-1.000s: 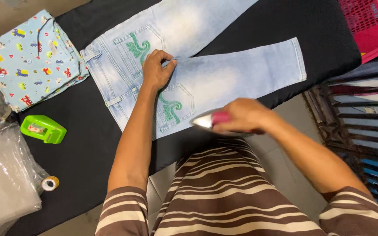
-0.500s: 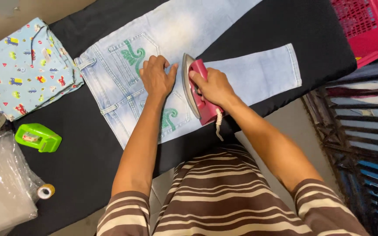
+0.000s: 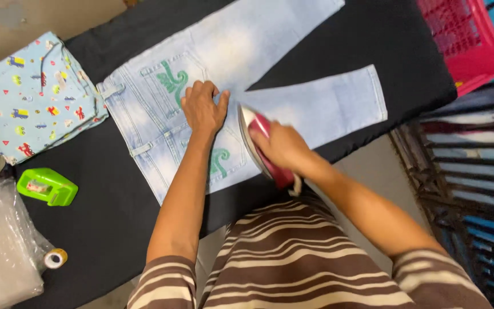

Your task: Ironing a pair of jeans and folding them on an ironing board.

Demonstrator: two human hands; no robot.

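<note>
Iron down on jeans, left hand pinning cloth

Right hand clenched round handle of pink iron, soleplate tilted against the pale blue jeans. A second ago the iron was off the cloth at the near edge of the black board; now it sits on the seat area. Left hand flat, fingers spread, gripping nothing, pressing beside green embroidery, barely shifted. Folded printed cloth at far left corner; green tape dispenser near left edge
</note>
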